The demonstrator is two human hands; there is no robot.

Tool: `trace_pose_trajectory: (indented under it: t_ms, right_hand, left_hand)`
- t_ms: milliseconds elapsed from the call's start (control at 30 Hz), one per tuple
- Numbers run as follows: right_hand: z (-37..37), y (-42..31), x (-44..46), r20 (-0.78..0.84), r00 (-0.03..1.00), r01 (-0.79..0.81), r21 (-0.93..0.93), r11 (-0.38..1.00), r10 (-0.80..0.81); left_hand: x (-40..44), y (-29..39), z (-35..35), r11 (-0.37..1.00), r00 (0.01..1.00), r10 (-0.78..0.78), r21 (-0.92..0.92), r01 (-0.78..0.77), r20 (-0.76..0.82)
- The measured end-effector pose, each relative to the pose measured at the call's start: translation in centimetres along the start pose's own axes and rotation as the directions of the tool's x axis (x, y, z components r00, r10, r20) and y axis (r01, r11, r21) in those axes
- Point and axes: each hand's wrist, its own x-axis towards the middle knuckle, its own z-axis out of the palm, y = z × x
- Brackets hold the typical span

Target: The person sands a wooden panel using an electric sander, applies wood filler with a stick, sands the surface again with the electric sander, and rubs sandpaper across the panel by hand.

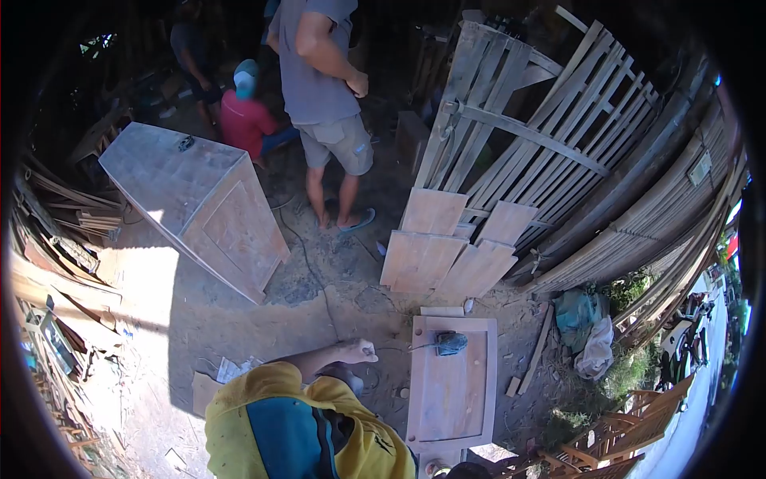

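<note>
My left hand (358, 350) is closed at the end of my outstretched arm, above the dusty ground. A thin cord (395, 348) runs from beside its fingers to a dark power tool (451, 343). Whether the hand holds the cord or anything else is too small to tell. The tool rests near the far end of a framed wooden panel (452, 383), which lies to the right of my hand. My yellow and blue shirt (291, 435) fills the lower middle. My right hand is not visible.
A large wooden cabinet (211, 207) lies at the left. A person (327, 96) stands beyond it, near a seated person in red (246, 120). Boards (423, 259) lean against slatted frames (527, 136). Plastic bags (590, 343) and wooden chairs (622, 431) are at the right.
</note>
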Motion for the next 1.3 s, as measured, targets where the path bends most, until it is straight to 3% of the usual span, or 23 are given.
trace_pose_trajectory:
  t_ms: [100,133,200,267,333,400,433,467,567,600,667,700,800,833,933,1000,1033,1067,1133,1200,1267,1300]
  right_hand:
    - [0.0,-2.8,-2.5,0.051,0.998,-0.047,-0.006,0.999,0.047]
    - [0.1,-3.3,-3.3,0.068,0.995,-0.069,-0.005,0.998,0.070]
    - [0.3,-4.5,-5.4,0.111,0.986,-0.123,-0.009,0.992,0.124]
    - [1.3,-5.3,-7.3,0.127,0.977,-0.171,-0.009,0.985,0.170]
    - [5.1,-4.7,-7.9,0.026,0.988,-0.156,0.030,0.987,0.155]
    - [10.7,-1.7,-7.7,-0.216,0.972,-0.072,0.112,0.991,0.095]
    - [12.1,-0.1,-7.7,-0.163,0.977,-0.087,0.270,0.959,0.135]
    - [11.6,0.0,-8.5,-0.101,0.980,-0.134,0.291,0.947,0.170]
    - [9.5,-1.6,-8.0,0.038,0.975,-0.222,0.212,0.952,0.219]
    - [8.7,-1.2,-7.8,0.062,0.974,-0.228,0.193,0.954,0.220]
    - [7.6,-0.1,-6.9,0.087,0.972,-0.233,0.186,0.954,0.220]
    - [7.4,0.4,-6.4,0.101,0.970,-0.237,0.188,0.953,0.221]
    - [6.8,3.3,-4.6,0.107,0.970,-0.236,0.195,0.952,0.218]
    - [6.8,4.5,-3.9,0.101,0.972,-0.230,0.206,0.951,0.213]
    - [8.1,8.8,-1.8,0.054,0.979,-0.205,0.233,0.951,0.198]
    - [7.8,9.4,-1.3,-0.003,0.982,-0.182,0.243,0.953,0.189]
    - [7.0,8.5,-1.4,-0.013,0.973,-0.216,0.284,0.934,0.229]
    - [5.9,6.6,-0.9,-0.061,0.984,-0.158,0.144,0.977,0.169]
    - [4.4,1.5,0.3,0.063,0.949,-0.306,0.403,0.863,0.308]
    - [2.5,-4.8,1.1,0.050,0.966,-0.252,0.388,0.887,0.253]
    - [1.9,-10.2,2.9,0.090,0.975,-0.220,0.336,0.916,0.201]
    - [1.6,-13.6,4.0,0.138,0.967,-0.255,0.452,0.855,0.216]
  left_hand:
    - [6.2,9.6,-5.8,0.932,0.951,0.310,-0.201,-0.302,0.007]
    - [7.2,13.8,-8.4,0.919,0.918,0.387,-0.119,-0.377,0.083]
    - [9.1,20.4,-11.3,0.807,0.815,0.566,-0.285,-0.517,0.125]
    - [8.3,27.7,-14.2,0.582,0.632,0.767,-0.532,-0.615,0.109]
    - [4.1,35.5,-18.2,0.464,0.496,0.854,-0.665,-0.585,0.160]
    - [0.8,40.4,-20.5,0.193,0.197,0.976,-0.777,-0.599,0.090]
    - [-1.0,42.5,-21.3,0.050,0.026,0.999,-0.867,-0.495,0.042]
    - [-2.7,44.1,-21.6,-0.080,-0.135,0.990,-0.930,-0.359,-0.033]
    - [-6.3,46.2,-20.2,-0.152,-0.217,0.970,-0.967,-0.206,-0.107]
    - [-6.2,47.2,-17.9,-0.363,-0.331,0.899,-0.910,-0.200,-0.286]
    - [-6.4,48.0,-15.0,-0.549,-0.419,0.790,-0.820,-0.161,-0.447]
    - [-6.5,48.0,-14.7,-0.555,-0.383,0.803,-0.807,-0.201,-0.457]
    - [-8.9,46.4,-14.1,-0.308,-0.118,0.951,-0.894,-0.326,-0.284]
    - [-8.9,46.7,-13.6,-0.301,-0.115,0.954,-0.879,-0.370,-0.278]
    - [-8.4,46.8,-10.5,-0.308,-0.057,0.951,-0.917,-0.253,-0.304]
    - [-7.4,45.2,-9.8,-0.058,-0.013,0.998,-0.960,-0.275,-0.057]
    - [-6.2,44.1,-9.4,0.080,0.059,0.996,-0.958,-0.276,0.067]
    - [-4.6,42.7,-9.4,0.211,0.155,0.973,-0.934,-0.287,0.173]
    - [-1.2,39.6,-8.7,0.425,0.430,0.869,-0.813,-0.399,0.244]
    - [3.4,35.2,-7.7,0.709,0.751,0.639,-0.503,-0.494,0.165]
    - [8.9,29.3,-6.7,0.851,0.887,0.455,-0.333,-0.407,0.079]
    - [11.6,25.9,-6.3,0.898,0.935,0.353,-0.298,-0.324,0.045]
